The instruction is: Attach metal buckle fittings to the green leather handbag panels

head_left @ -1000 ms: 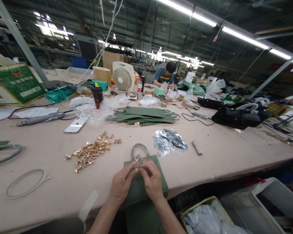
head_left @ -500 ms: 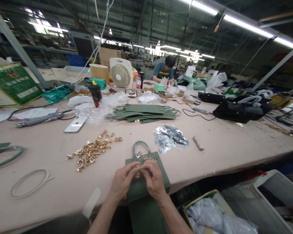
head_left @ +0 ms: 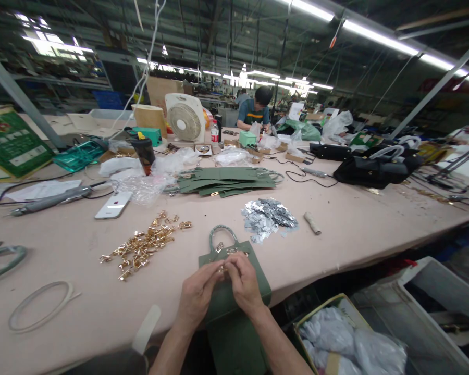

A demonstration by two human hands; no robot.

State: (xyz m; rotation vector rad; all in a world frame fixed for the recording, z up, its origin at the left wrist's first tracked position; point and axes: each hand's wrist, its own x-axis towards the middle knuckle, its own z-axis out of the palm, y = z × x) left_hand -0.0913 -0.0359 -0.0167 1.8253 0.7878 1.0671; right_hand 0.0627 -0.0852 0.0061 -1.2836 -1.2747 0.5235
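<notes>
Over the table's front edge lies a green leather bag panel [head_left: 260, 273] with a rolled handle [head_left: 223, 227]. My left hand [head_left: 198, 291] and my right hand [head_left: 243, 284] meet above it, fingertips pinched together. Between them is a small gold metal fitting [head_left: 221, 269], mostly covered by the fingers. Further gold hardware [head_left: 232, 251] sits on the panel just beyond my fingers, by the handle's foot. To the left is a pile of gold fittings [head_left: 146, 242]. Beyond the panel to the right lies a heap of thin silver metal plates [head_left: 269, 219].
Stacked green panels [head_left: 226, 181] lie further back, near a phone [head_left: 113, 204] and a fan [head_left: 185, 119]. A short roll [head_left: 311, 223] rests right of the plates. Black bags [head_left: 375, 166] stand at right. Below the edge is a box of plastic-wrapped items [head_left: 328, 333]. A co-worker [head_left: 254, 110] sits across.
The view has turned slightly, so the tabletop things appear shifted left. Both hands stay together over the panel, and the fingers have closed further over the gold fitting.
</notes>
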